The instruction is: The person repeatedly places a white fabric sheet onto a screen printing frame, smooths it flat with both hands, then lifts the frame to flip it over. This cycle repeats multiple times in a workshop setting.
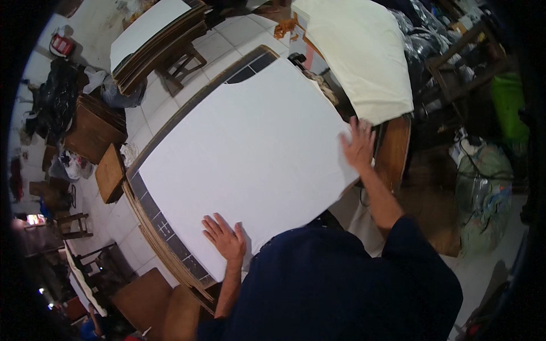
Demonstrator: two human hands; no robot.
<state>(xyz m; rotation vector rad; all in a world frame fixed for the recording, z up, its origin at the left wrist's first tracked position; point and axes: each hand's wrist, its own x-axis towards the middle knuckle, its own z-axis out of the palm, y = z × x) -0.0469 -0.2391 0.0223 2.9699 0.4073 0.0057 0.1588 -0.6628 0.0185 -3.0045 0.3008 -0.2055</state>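
Observation:
A large piece of white fabric [244,153] lies spread over a dark board [148,206] with pale lines, whose edge shows along the left and the far corner. My left hand [228,240] rests flat on the fabric's near left part, fingers spread. At the fabric's right edge is my right hand [358,145], its fingers apart and slightly blurred. Neither hand grips anything. Beyond the right hand, a cream cloth [364,57] is draped over another surface, its lower corner close to my fingertips.
Stacked boards with a white top [149,34] stand on a wooden stool at the far left. A wooden chair seat [109,173] is left of the board. Black plastic bags [424,28] and a stuffed clear bag [483,193] lie at right. Someone's arm [94,318] shows at lower left.

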